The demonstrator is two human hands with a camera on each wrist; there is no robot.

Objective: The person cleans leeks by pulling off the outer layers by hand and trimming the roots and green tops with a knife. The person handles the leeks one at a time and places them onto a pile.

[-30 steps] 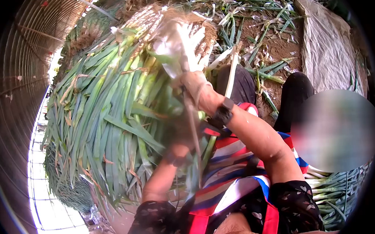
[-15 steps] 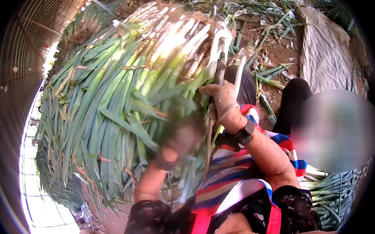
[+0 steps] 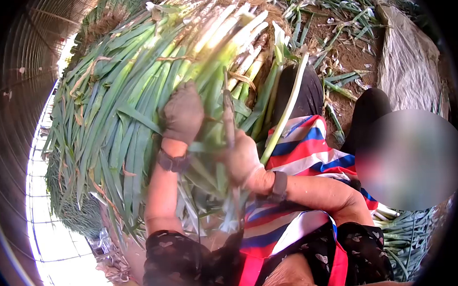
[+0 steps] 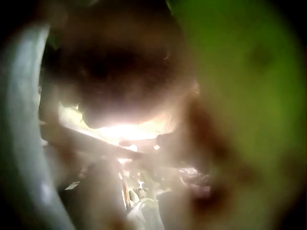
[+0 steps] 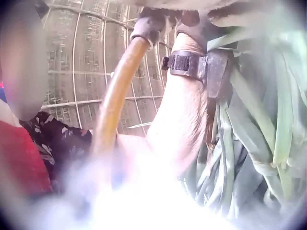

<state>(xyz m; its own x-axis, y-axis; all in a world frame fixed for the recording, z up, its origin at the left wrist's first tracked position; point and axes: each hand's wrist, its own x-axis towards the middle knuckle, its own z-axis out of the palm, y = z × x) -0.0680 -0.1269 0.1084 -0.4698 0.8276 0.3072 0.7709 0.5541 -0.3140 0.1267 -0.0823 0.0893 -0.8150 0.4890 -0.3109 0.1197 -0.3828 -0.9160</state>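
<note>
Two gloved hands over the leeks. Right hand (image 3: 242, 157) grips a slim rod (image 3: 229, 115), fingers wrapped round it; rod points away from the wearer, yellow-brown hose (image 5: 115, 96) trailing below the hand. Left hand (image 3: 184, 111) lies on the leafy part of the leek pile (image 3: 120, 112), can't tell if fingers are curled. Pile extends left of and beyond both hands; loose stalk (image 3: 288, 104) just right of the right hand.
</note>
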